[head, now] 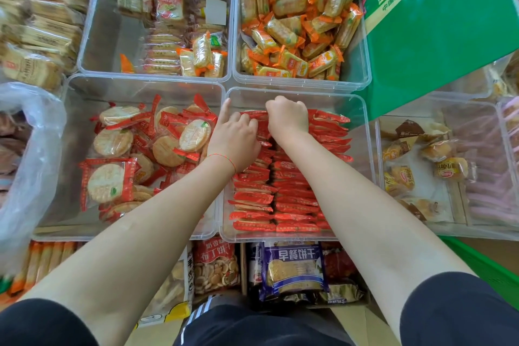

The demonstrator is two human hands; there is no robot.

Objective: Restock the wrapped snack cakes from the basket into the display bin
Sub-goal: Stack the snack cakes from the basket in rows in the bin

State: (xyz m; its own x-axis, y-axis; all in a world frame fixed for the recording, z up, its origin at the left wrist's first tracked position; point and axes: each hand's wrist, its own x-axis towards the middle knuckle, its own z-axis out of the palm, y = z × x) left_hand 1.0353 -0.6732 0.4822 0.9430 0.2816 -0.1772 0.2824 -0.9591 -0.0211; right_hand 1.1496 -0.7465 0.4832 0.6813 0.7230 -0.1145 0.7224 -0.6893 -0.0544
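A clear plastic display bin holds rows of red-wrapped snack cakes standing on edge. Both my hands are inside it at the far end. My left hand rests on the packs with its index finger stretched toward the bin's far left corner and the other fingers curled on the wrappers. My right hand has its fingers curled down over the top packs of the far row. No basket is clearly visible; a green surface stands at the upper right.
Clear bins surround this one: round red-wrapped crackers to the left, orange-wrapped snacks behind, small buns to the right. Bagged biscuits lie on the shelf below. A plastic bag bulges at far left.
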